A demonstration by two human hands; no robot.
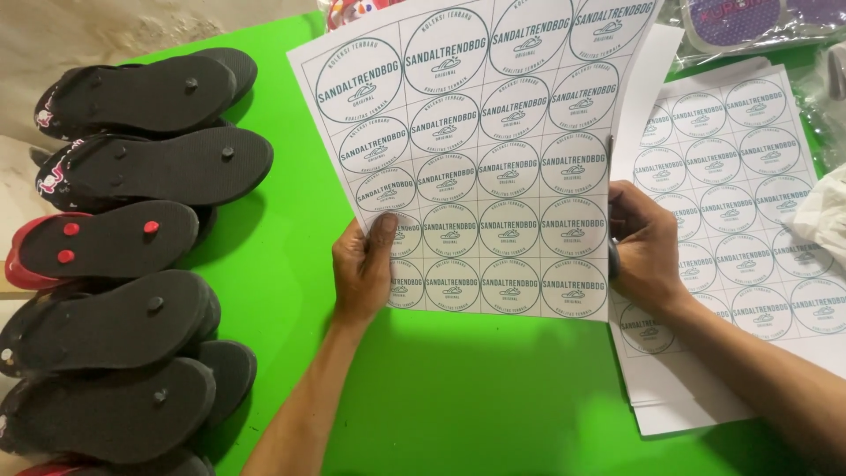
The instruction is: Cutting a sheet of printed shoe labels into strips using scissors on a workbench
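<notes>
1. Both hands are up on a white sticker sheet (480, 159), a page covered in rows of round teal-outlined labels, held tilted above the green table (458, 388).
2. The left hand (366, 264) pinches the sheet's lower left edge, thumb pressed flat on the printed face, fingers tucked behind: a closed grip on the paper.
3. The right hand (643, 242) takes the lower right edge, fingers curled round the border, also clenched on the sheet.
4. The held sheet sits in the middle of the view, its top running off the upper edge, its bottom edge just above the bare table.
5. Under the right hand and forearm lies a stack of sticker sheets (749, 203) of the same kind, flat on the table and partly covered by the lifted page.
6. Along the left side, a column of flip-flops (132, 229) lies sole-up, overlapping, mostly black, one pair with red plugs and a red edge.
7. At the top right corner, clear plastic packaging (749, 26) with something purple inside, partly cut off.
</notes>
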